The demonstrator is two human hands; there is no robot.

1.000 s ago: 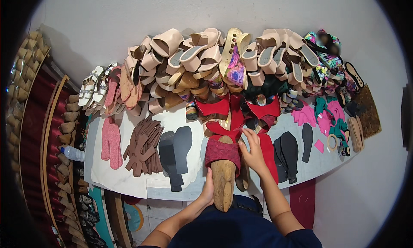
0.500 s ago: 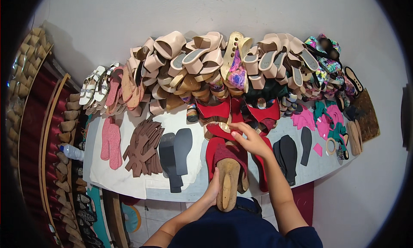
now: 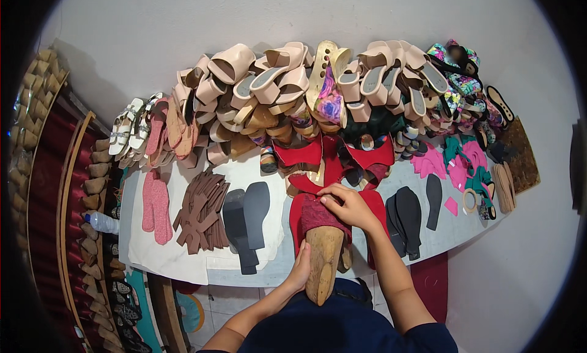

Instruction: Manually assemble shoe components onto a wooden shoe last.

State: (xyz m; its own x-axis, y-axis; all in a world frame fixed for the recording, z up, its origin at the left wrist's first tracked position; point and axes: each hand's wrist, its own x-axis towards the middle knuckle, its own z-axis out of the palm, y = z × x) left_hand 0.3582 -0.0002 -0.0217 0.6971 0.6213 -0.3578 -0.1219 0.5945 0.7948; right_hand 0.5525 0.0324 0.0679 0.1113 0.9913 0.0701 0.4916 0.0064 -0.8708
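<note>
Red cloth [image 3: 318,213] is pulled over the front of a wooden shoe form [image 3: 324,261] at the near edge of the bench [image 3: 183,261], right in front of the person. The form sticks out past that edge, toward the person's lap.

The left hand [image 3: 299,270] is wrapped around the side of the wooden form, with its grip closed on the wood to keep it steady. The right hand [image 3: 348,205] rests on top of the red cloth, fingers bent and pressing it down on the form, so its grip is closed on the cloth.

The cloth already covers the toe end of the form. The back part of the form is bare wood. So the cover looks about half on (the underside is hidden, so one cannot tell if it is fixed there).

Black soles [image 3: 247,221] lie flat to the left of the form, and more black soles [image 3: 408,217] lie to the right. Brown cut pieces [image 3: 202,209] and pink soles [image 3: 157,205] sit farther left. Along the far edge is a big heap of beige sandals [image 3: 287,84].
</note>
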